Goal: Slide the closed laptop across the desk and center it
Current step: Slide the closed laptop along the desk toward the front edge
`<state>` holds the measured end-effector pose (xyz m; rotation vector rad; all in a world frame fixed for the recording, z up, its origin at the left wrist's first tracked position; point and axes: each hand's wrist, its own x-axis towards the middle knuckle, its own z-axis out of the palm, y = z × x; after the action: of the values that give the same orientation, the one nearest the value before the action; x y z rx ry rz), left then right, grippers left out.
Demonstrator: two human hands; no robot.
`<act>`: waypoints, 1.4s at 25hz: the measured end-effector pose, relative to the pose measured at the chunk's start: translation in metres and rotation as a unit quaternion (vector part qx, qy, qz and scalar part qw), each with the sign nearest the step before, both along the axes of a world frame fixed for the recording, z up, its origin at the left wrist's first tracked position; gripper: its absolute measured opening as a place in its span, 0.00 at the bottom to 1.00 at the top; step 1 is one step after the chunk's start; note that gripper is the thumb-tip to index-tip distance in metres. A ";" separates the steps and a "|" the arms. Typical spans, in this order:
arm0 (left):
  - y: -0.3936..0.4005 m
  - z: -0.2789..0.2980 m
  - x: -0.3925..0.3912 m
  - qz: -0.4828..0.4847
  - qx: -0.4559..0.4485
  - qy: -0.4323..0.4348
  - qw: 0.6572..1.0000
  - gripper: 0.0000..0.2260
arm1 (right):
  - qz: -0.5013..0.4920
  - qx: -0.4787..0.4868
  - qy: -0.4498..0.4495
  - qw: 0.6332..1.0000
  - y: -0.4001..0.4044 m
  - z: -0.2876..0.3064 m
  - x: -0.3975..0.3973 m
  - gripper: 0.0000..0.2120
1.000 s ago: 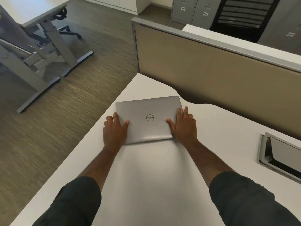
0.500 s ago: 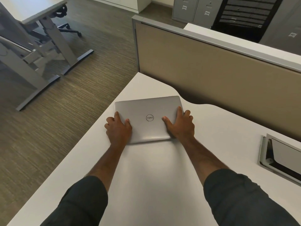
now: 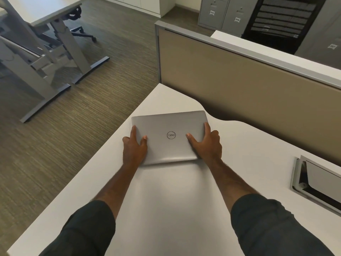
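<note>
A closed silver laptop with a round logo lies flat on the white desk, close to the desk's left edge and far corner. My left hand grips its near left corner, thumb on the lid and fingers around the left side. My right hand grips the near right corner, thumb and forefinger on the lid, other fingers curled down the right side. Both hands cover the near corners.
A tan partition panel rises behind the desk. A grey cable hatch is set into the desk at right. Carpeted floor drops off left of the desk edge, with another desk frame beyond.
Both hands have tightened from lying flat on the lid to gripping its near corners; the right thumb moved inward towards the logo. The laptop has barely shifted.
</note>
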<state>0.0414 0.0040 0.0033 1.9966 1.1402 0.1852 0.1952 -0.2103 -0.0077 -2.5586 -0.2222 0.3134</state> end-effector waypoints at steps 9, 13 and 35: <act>-0.017 0.019 -0.029 0.000 0.032 -0.034 0.999 0.30 | -0.015 0.032 -0.003 0.999 -0.016 0.024 -0.029 0.45; -0.037 0.031 -0.051 -0.008 0.046 -0.040 0.998 0.30 | -0.020 0.036 -0.005 0.999 -0.037 0.033 -0.051 0.46; -0.142 0.052 -0.170 -0.035 0.045 -0.049 0.997 0.31 | -0.053 0.041 -0.009 0.998 -0.150 0.057 -0.184 0.45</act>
<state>-0.1286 -0.1382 0.0554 2.0796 1.0133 0.3002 0.0116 -0.3605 0.0493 -2.4812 -0.1043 0.2372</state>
